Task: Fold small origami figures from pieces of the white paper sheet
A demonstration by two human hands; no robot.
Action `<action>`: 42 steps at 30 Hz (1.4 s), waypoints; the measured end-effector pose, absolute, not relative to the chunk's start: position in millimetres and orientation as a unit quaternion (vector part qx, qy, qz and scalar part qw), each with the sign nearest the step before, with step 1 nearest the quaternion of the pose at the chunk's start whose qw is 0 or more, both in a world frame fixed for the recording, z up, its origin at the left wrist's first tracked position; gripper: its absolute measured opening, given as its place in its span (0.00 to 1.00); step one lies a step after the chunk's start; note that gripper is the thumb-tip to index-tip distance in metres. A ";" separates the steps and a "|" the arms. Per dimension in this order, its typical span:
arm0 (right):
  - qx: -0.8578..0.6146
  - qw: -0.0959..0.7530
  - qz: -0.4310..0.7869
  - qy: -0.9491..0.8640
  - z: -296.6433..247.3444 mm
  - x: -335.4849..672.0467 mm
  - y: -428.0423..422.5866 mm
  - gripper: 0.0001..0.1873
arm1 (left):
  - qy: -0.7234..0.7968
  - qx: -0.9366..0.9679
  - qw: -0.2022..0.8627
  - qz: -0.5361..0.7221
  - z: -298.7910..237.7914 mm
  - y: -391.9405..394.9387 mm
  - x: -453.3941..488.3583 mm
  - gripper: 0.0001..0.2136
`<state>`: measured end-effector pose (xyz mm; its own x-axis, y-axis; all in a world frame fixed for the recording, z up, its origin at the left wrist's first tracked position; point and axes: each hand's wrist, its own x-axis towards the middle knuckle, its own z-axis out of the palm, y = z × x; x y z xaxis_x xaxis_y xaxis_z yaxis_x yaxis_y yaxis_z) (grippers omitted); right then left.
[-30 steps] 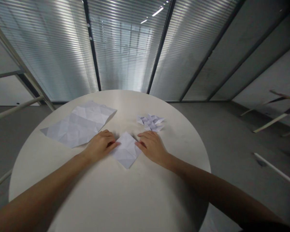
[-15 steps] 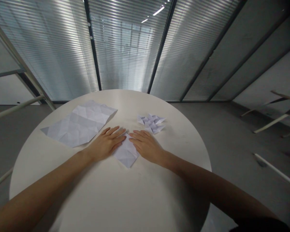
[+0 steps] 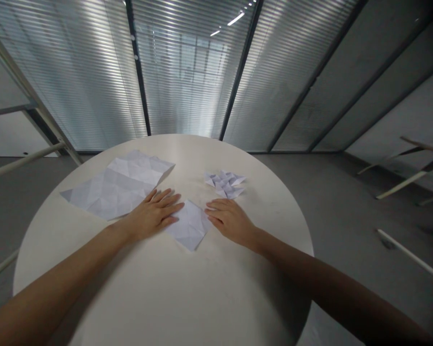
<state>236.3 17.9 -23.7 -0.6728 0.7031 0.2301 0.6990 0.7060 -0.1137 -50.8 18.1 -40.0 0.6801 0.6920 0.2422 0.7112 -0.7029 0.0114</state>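
Note:
A small creased square of white paper (image 3: 189, 226) lies on the round white table (image 3: 173, 288), turned like a diamond. My left hand (image 3: 154, 215) rests flat on its left edge with fingers stretched out. My right hand (image 3: 230, 218) lies flat at its right edge, fingers extended and together, touching the paper's corner. Neither hand holds anything.
A large creased white sheet (image 3: 117, 185) lies at the table's back left. A small folded paper star shape (image 3: 225, 183) sits just beyond my right hand. Glass walls with blinds stand behind the table; grey floor surrounds it, with slanted poles on the right.
Both hands went from curled at the paper's sides to flat across its middle, then slid apart outward to its left and right edges. The paper stayed in place.

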 end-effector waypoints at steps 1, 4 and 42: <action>-0.396 0.131 0.022 -0.908 -20.1 232.3 17.4 0.13 | -0.385 -0.914 0.043 -0.119 -40.0 17.7 -51.5 0.22; -0.435 0.144 0.069 -0.886 -11.8 217.1 17.8 0.13 | -0.395 -0.910 0.046 -0.122 -39.5 16.3 -52.3 0.21; -0.407 0.224 0.120 -0.877 -13.3 209.8 35.2 0.06 | -0.366 -0.906 0.027 -0.212 -23.2 13.6 -45.5 0.10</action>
<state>209.8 35.2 -13.3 -0.5687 0.7673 0.2963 0.6598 0.6407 -0.3927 -45.5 13.6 -23.2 0.6433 0.6512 0.4027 0.6736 -0.7314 0.1065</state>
